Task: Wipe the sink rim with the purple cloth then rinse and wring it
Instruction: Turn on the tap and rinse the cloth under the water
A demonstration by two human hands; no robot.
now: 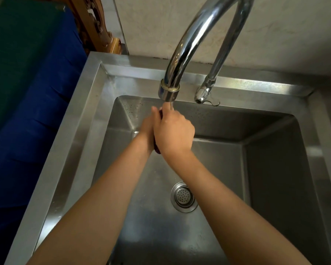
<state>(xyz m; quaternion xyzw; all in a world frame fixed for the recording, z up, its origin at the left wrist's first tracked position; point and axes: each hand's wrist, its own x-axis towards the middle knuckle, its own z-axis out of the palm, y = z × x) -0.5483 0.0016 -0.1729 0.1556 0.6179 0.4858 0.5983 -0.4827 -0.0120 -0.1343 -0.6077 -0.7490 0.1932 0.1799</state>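
Both hands are pressed together over the steel sink basin, right under the spout of the curved chrome tap (169, 92). My right hand (173, 132) lies on top and covers most of my left hand (146, 129). Between the palms sits the purple cloth (157, 150), of which only a dark sliver shows at the wrists and near the fingertips. A thin stream of water runs from the spout onto the fingers. The sink rim (80, 119) frames the basin on the left and at the back.
A round strainer drain (183, 197) lies in the basin floor below my right forearm. The tap's lever handle (206, 98) sits on the back rim. A blue and green cloth-covered surface (33, 92) borders the sink on the left, with carved wood (97, 25) behind.
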